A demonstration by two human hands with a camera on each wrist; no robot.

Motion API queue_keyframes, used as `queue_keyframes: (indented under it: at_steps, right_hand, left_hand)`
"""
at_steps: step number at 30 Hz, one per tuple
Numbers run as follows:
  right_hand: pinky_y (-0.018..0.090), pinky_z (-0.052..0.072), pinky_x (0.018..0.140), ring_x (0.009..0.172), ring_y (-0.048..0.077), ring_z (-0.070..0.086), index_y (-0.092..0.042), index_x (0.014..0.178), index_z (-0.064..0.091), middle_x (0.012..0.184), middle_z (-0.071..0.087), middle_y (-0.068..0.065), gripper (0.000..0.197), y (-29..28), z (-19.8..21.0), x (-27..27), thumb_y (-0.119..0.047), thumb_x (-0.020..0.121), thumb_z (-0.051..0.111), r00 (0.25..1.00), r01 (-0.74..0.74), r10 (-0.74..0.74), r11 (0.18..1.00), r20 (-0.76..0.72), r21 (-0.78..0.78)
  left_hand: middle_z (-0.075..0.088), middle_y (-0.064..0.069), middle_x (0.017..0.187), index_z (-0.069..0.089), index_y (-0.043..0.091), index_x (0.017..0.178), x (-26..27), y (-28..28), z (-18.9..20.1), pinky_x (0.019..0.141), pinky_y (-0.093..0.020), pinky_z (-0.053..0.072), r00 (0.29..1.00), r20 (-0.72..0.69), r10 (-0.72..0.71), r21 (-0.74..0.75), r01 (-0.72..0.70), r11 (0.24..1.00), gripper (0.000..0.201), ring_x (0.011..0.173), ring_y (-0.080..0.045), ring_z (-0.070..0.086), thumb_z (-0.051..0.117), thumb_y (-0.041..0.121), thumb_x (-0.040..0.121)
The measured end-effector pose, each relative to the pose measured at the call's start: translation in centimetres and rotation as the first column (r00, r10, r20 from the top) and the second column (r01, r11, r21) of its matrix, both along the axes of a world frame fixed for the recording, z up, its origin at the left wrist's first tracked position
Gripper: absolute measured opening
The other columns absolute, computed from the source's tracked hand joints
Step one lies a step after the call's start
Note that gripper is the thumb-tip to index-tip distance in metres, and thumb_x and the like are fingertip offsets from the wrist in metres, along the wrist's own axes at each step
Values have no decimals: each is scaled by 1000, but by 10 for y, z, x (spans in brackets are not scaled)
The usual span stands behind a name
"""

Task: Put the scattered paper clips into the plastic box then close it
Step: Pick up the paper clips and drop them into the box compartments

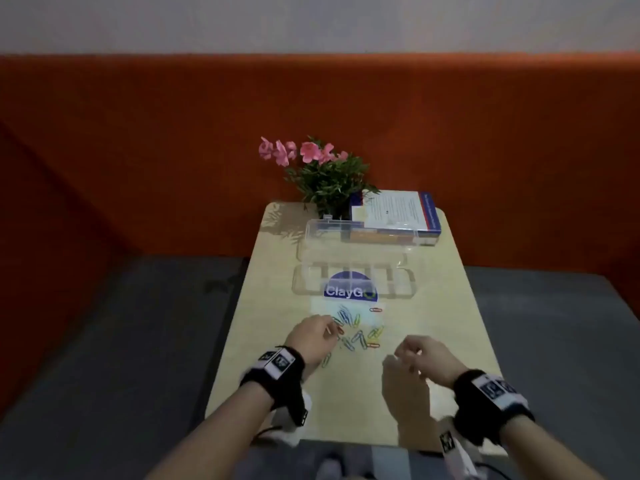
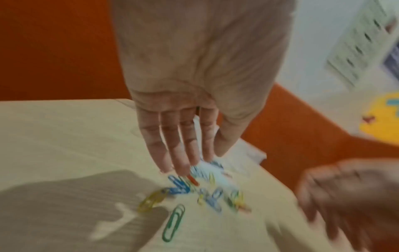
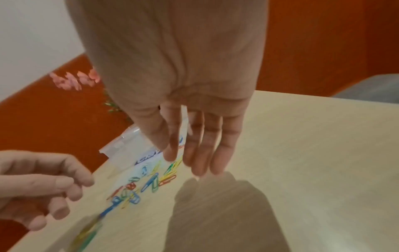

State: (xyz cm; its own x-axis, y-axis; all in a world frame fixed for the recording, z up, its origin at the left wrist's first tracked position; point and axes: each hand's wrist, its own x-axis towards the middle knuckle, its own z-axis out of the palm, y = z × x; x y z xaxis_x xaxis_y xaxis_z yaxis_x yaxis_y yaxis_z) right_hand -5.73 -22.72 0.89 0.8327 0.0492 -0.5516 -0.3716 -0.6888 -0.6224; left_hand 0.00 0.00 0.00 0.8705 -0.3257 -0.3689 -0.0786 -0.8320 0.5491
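Coloured clips (image 1: 356,329) lie scattered on the pale counter (image 1: 433,323), bunched between the two hands and just this side of the clear box (image 1: 353,284). The box sits mid-counter with its lid (image 1: 360,242) swung up and back, dividers showing through its base; a blue "ClayGo" sticker (image 1: 350,288) on the counter reads through its near edge. One red clip (image 1: 376,310) lies a little apart to the right, near the box, and a green clip (image 2: 173,220) lies alone toward the near edge.

The left hand (image 1: 313,337) is at the left side of the pile. In its wrist view the fingers (image 2: 172,150) reach down, nearly straight, tips at the clips; whether its grip has caught one cannot be told through the blur. The right hand (image 1: 420,358) hovers right of the pile, fingers loosely bent, grip released and holding nothing.

Behind the box stand a book (image 1: 394,214) and a pink-flowered plant (image 1: 323,174), before an orange wall (image 1: 138,133).
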Motion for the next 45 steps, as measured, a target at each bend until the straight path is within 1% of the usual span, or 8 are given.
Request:
queue_keyframes:
  at_steps: [3,8,14,19,33,38,42,45]
  right_hand:
    - [28,44,81,96,28,61,-13,103,66,95,53,6,21,17,-13,25,-17,87,54,989,7,27,973,146,-231]
    - [37,39,98,115,34,47,-12,120,56,122,48,12,32,57,-28,27,-21,92,45,943,-237,304,898,134,-372]
    - [40,44,97,120,27,42,-25,124,56,128,47,5,34,46,-36,25,-25,93,44,944,-231,308,871,115,-434]
    - [39,42,98,119,28,43,-15,124,55,130,47,9,33,33,-27,48,-20,93,45,960,-115,217,883,179,-454]
    - [38,44,92,118,30,47,-7,111,58,121,51,13,32,81,-44,80,-25,85,58,938,-189,304,852,168,-488]
    - [40,42,94,120,30,43,0,111,55,121,48,17,33,73,-47,75,-25,93,43,956,-118,223,887,191,-447]
    - [34,41,81,99,30,51,-4,97,57,106,52,17,20,69,-41,81,-19,90,45,971,-97,172,918,167,-384]
    - [31,43,71,82,28,56,-7,85,56,89,60,12,12,66,-36,90,-16,86,49,972,81,-13,956,236,-280]
  left_hand:
    - [50,-10,125,53,16,119,6,-19,-8,92,-37,47,991,-4,-136,192,134,972,30,110,-30,58,52,16,89]
    - [33,-10,142,38,17,139,10,-35,-24,103,-43,43,949,27,-313,334,287,898,50,129,-31,36,52,14,92]
    - [42,-11,132,53,14,123,33,-26,-25,100,-42,44,958,59,-281,321,248,914,30,124,-30,43,48,13,93]
    - [50,-6,130,57,16,118,45,-19,-24,97,-38,45,982,148,-115,214,82,973,29,118,-27,51,50,6,91]
    - [57,-11,123,58,11,112,53,-22,-32,91,-39,47,955,194,-225,339,150,929,25,114,-32,56,51,6,89]
    - [56,-10,117,61,10,102,56,-22,-32,84,-38,47,938,222,-266,350,178,920,16,107,-30,57,52,6,89]
    - [62,-10,112,61,10,101,61,-21,-30,85,-38,48,931,202,-304,354,220,909,15,105,-29,58,51,7,90]
    - [65,-7,107,61,13,95,63,-18,-31,82,-37,50,945,204,-255,302,187,935,10,100,-27,61,54,10,90]
